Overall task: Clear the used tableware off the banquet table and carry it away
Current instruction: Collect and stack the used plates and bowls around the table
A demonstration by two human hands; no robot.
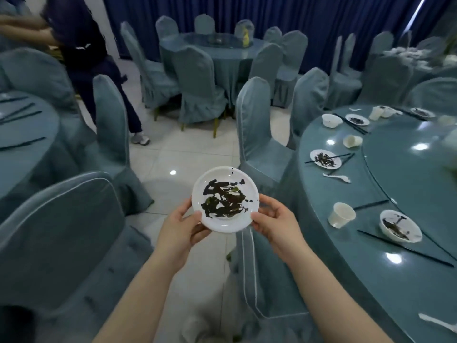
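Fingers (197, 220) of left hand (181, 227) and right hand (274, 224): pinching opposite rims of soiled plate (225, 199), hovering over floor. Remaining on surface (346, 243): cup (341, 215), bowl (400, 226), chopsticks (405, 248). Clearing appears barely underway.

I see a white plate (225, 199) smeared with dark sauce streaks. At three o'clock, the table (366, 243) is teal, its chopsticks (405, 248) black. Curtains (272, 16) at twelve o'clock are deep blue.
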